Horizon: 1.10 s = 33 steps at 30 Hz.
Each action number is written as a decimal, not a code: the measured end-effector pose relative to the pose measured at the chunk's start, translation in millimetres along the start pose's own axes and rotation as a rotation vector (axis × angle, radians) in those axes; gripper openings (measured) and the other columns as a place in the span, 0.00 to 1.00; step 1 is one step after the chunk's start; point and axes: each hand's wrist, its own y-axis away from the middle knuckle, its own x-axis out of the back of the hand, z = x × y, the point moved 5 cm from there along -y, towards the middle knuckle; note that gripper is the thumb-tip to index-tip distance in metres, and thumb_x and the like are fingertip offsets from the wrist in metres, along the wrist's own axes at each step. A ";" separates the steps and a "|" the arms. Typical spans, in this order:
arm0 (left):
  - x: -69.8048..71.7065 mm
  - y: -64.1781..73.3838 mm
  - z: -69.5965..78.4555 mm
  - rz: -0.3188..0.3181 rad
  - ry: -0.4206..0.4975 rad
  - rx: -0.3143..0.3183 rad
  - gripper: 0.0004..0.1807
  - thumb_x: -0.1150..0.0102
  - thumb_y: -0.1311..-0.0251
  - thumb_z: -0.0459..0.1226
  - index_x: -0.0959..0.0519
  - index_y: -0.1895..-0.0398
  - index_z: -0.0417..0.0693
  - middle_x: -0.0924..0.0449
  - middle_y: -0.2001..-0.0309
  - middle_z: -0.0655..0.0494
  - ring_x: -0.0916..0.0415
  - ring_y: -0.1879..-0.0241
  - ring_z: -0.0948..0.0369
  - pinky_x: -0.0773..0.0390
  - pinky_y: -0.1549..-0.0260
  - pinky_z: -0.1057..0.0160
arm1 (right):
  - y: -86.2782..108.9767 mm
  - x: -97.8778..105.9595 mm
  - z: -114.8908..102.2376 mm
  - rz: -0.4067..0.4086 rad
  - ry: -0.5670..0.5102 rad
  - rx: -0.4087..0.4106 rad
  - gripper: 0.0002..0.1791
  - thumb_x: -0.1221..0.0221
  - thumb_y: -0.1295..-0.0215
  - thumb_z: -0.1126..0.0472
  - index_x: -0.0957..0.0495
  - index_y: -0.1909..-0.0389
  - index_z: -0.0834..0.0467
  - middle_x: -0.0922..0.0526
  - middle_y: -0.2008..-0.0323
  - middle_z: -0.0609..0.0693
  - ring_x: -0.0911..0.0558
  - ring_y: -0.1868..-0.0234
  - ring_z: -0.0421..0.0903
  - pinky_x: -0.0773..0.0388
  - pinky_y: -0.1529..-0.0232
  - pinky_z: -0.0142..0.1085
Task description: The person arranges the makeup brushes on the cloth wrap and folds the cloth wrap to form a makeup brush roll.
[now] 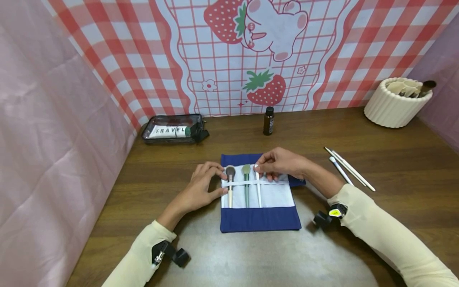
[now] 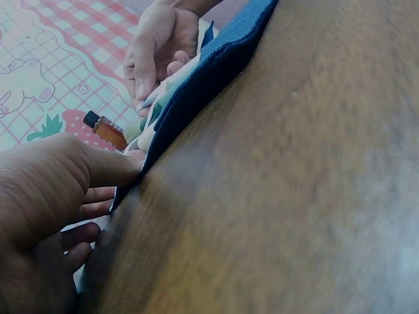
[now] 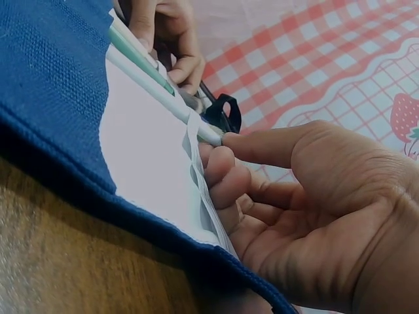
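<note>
A blue fabric brush roll [image 1: 260, 219] with a pale lining lies unfolded on the table. Under its white elastic band sit a makeup brush with dark bristles [image 1: 230, 173], a green-handled brush [image 1: 246, 187] and a slim white brush [image 1: 258, 193]. My right hand [image 1: 283, 162] pinches the upper end of the white brush between thumb and fingers, as the right wrist view also shows. My left hand [image 1: 201, 187] rests at the roll's left edge, thumb and fingertips touching the fabric beside the dark-bristled brush.
Several slim white brushes [image 1: 353, 169] lie right of the roll. Behind stand a small dark bottle [image 1: 268, 121] and, at far right, a ribbed cream holder [image 1: 393, 105] with brushes. A clear black-edged pouch [image 1: 172, 129] holding a tube is at back left, before a checked cloth backdrop.
</note>
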 end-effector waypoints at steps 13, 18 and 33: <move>-0.3 -0.5 -0.2 0.000 0.013 0.012 0.15 0.31 0.38 0.45 0.23 0.52 0.53 0.32 0.37 0.55 0.43 0.36 0.51 0.48 0.36 0.42 | 3.9 -1.4 -3.5 -0.012 0.207 0.014 0.10 0.41 0.27 0.55 0.15 0.57 0.57 0.21 0.75 0.53 0.30 0.82 0.43 0.35 0.81 0.33; -1.2 -0.7 -0.6 -0.002 0.014 0.008 0.15 0.31 0.38 0.45 0.23 0.52 0.54 0.32 0.37 0.55 0.43 0.36 0.51 0.48 0.37 0.42 | 13.4 3.7 -9.7 0.083 0.297 0.060 0.13 0.42 0.26 0.55 0.16 0.52 0.58 0.19 0.72 0.54 0.25 0.79 0.46 0.27 0.78 0.37; -2.2 -1.3 0.0 -0.002 0.013 0.013 0.15 0.31 0.38 0.44 0.23 0.52 0.53 0.32 0.37 0.55 0.43 0.36 0.51 0.49 0.36 0.42 | 96.9 70.7 -23.6 0.395 0.747 -0.007 0.14 0.39 0.29 0.55 0.18 0.52 0.61 0.17 0.67 0.50 0.21 0.69 0.46 0.25 0.70 0.40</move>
